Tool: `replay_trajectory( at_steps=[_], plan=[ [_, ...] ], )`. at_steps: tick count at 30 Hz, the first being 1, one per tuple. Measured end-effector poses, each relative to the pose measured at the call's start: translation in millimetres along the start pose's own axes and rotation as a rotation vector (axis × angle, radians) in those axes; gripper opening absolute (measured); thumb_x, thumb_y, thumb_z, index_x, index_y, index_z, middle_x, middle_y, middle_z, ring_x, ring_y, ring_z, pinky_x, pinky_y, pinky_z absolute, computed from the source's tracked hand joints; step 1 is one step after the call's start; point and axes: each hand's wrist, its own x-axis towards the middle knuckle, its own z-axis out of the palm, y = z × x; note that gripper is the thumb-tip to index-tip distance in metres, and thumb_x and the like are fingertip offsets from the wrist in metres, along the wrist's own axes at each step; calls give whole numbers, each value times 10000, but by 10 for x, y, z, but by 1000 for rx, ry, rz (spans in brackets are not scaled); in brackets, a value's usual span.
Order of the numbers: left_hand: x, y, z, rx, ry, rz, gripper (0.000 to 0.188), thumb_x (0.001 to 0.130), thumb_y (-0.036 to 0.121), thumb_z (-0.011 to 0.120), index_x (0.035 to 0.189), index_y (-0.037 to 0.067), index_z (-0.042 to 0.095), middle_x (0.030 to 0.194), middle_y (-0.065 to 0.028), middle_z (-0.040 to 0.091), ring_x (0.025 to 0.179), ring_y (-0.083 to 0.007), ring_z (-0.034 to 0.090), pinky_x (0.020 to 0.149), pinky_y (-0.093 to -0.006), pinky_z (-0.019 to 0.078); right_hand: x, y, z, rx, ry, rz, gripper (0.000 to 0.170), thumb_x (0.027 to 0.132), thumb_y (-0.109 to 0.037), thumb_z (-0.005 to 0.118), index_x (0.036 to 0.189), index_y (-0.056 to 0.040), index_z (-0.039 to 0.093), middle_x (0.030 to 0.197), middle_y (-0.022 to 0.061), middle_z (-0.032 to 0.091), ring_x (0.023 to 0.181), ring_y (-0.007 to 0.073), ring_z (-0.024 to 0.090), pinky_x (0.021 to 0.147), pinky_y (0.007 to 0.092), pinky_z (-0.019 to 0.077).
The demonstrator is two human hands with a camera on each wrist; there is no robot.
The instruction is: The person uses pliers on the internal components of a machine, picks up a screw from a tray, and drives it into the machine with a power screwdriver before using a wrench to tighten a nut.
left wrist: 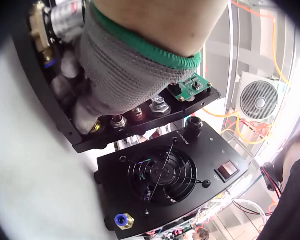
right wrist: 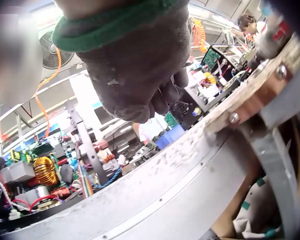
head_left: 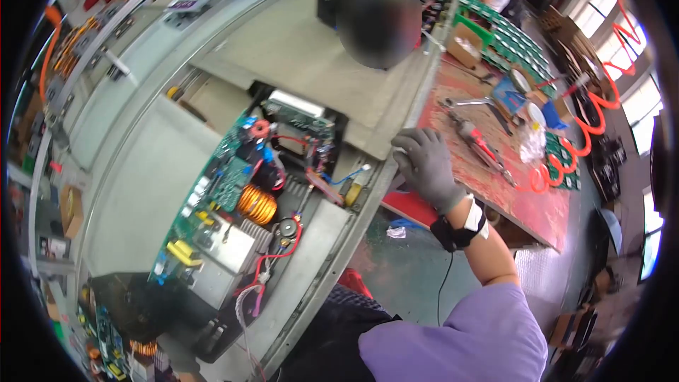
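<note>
At left, the left hand (left wrist: 132, 75) seems to grip the black end panel (left wrist: 185, 106), though its fingers are partly hidden; steadying by this rigid edge, clear of the copper coil (head_left: 257, 205), should serve best. The open chassis (head_left: 212, 283) lies centrally on the surface (head_left: 152, 170), and the right hand (head_left: 428, 168) hangs at right, fingers loosely bent, holding nothing.

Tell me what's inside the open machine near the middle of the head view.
A copper coil, a green circuit board, yellow blocks and a shiny metal block show. Whatever lies under the board and coil is covered.
</note>
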Motion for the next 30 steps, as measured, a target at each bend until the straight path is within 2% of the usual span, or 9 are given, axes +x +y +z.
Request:
replay_trajectory(
  at_steps=[7,9,12,18,22,24,25,28,30],
  plan=[
    [-113,74,122,535,-10,232,153,797,239,667,814,117,758,773,-101,708,660,-297,663,595,-412,512,19,-840,387,288,-15,-205,254,816,-83,703,1062,-43,655,1037,144,638,970,343,597,845,451,462],
    [98,611,-36,195,-45,-8,142,806,206,673,878,124,763,767,-112,695,690,-309,661,619,-434,507,76,-967,439,399,-93,-208,211,849,-81,651,1045,-2,639,1012,177,603,960,370,571,845,455,451],
    [41,651,69,345,-63,-108,192,862,283,644,906,104,698,811,-109,685,707,-308,661,608,-462,489,24,-735,649,497,-177,-176,208,926,-98,628,1101,-1,568,1078,149,571,1028,298,543,927,417,434],
    [-586,772,-454,306,312,195,241,708,175,726,947,145,719,784,-62,659,696,-279,636,646,-410,507,-60,-582,549,297,-162,-259,246,960,-107,594,1154,44,611,1118,182,623,1045,333,599,920,416,470],
    [-1527,191,-1068,369,281,-252,251,658,103,733,898,172,724,772,-33,647,691,-241,632,619,-346,506,-301,-973,203,429,-145,-170,236,965,-88,579,1155,46,618,1141,174,622,1069,318,599,930,416,472],
    [-2007,-431,-1322,710,549,-451,136,741,180,752,868,155,709,757,-52,626,671,-254,615,596,-368,489,-343,-1285,-20,359,-149,-380,376,957,-99,589,1324,-30,546,1365,175,554,1124,341,613,886,540,502],
    [-2182,-644,-1557,879,584,-495,167,730,200,743,848,128,651,818,-76,641,733,-300,630,612,-408,506,-313,-1372,-42,272,-91,-521,437,958,-57,618,1374,-18,489,1302,167,600,1002,327,658,814,418,546],
    [-2809,-1219,-2220,1027,325,-1419,475,836,425,697,1213,139,647,1284,-150,587,1189,-335,564,964,-487,457,-458,-1072,251,468,-161,-391,233,972,-68,562,1166,46,621,1164,169,614,1085,312,597,931,409,480],
    [-3145,-1446,-2456,676,216,-1553,588,887,524,610,1307,113,604,1345,-183,573,1242,-354,554,991,-459,457,-592,-1142,304,535,-155,-385,234,983,-69,544,1167,58,615,1200,169,594,1088,297,596,909,379,498]
  ],
)
